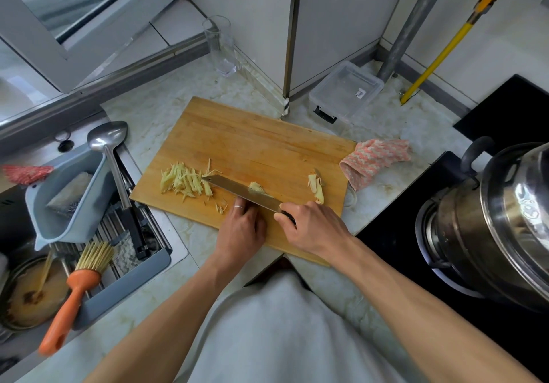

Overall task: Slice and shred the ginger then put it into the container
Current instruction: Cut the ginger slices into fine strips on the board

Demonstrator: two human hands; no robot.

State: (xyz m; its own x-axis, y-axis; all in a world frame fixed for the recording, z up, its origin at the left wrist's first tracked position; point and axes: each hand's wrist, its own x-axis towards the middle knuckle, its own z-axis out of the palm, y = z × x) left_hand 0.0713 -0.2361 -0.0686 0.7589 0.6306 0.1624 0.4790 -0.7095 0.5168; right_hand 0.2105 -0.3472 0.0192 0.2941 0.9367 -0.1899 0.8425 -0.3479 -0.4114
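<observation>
Starting left: ginger shreds [185, 181] sit near your board's [255, 142] left edge. Your left hand [242, 228] pins a ginger slice [256, 187], fingers curled; your right hand [312, 226] grips the knife [237, 190]. Beyond the board's bare far half waits the lidded container [346, 90].

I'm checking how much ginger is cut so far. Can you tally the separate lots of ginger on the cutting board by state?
Shredded ginger pile, by the knife tip: 1
Ginger being cut, at the blade by the left hand: 1
Uncut ginger piece, above the right hand: 1
Total: 3
</observation>
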